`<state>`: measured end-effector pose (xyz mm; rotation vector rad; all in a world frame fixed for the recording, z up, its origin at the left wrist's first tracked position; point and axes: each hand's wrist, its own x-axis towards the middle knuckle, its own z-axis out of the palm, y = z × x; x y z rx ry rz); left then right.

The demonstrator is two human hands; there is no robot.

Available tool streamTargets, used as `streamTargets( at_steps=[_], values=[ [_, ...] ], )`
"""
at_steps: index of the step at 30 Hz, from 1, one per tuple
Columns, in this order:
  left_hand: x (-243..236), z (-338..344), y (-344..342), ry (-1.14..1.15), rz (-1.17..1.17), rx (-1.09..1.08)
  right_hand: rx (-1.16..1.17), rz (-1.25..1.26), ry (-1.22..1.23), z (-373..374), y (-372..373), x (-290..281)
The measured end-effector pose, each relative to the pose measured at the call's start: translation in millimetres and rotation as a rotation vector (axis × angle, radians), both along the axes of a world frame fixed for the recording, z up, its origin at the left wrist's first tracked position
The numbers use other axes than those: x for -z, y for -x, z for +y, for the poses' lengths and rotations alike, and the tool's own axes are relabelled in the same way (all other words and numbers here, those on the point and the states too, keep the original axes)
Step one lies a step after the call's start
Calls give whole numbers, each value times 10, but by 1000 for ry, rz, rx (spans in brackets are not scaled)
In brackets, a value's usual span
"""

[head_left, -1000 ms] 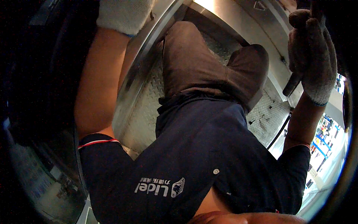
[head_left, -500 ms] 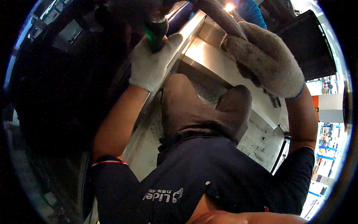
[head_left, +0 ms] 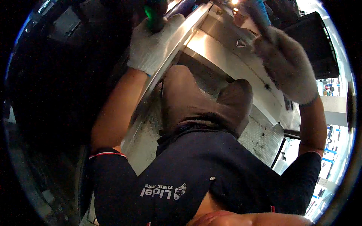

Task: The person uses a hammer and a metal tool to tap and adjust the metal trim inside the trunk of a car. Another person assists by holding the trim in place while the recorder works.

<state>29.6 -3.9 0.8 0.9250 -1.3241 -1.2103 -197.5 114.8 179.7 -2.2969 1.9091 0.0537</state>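
Note:
My left hand [head_left: 149, 47], in a pale knit glove, is closed around a dark handle with a green sheen [head_left: 152, 17]. What this handle belongs to is lost in the dark at the top edge. To the right, my right hand [head_left: 288, 66], also gloved and blurred by motion, grips a long dark bar-like handle [head_left: 260, 20] that points up and left. The far end of that bar runs out of the picture, so its kind is not clear. A metal rail [head_left: 181, 41] passes beside my left hand.
Metal panels [head_left: 222, 56] and a textured metal floor [head_left: 260, 141] surround my knees. A bright lamp [head_left: 235, 2] shines at the top, near a blue sleeve [head_left: 263, 9] of another person. A dark panel [head_left: 315, 45] stands at the right; deep shadow fills the left.
My right hand has swung right and slightly down with the dark bar, uncovering more of the metal panel. My left hand and the green-sheened handle sit a little higher in the picture.

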Motion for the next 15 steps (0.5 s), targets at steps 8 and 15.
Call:
streamTargets(
  at_steps=[8, 15],
  values=[
    [10, -29, 107, -38, 77, 95, -148, -420, 360, 207, 587, 274],
    [-440, -107, 239, 15, -30, 57, 403, -864, 257, 196, 573, 382]
  ],
)
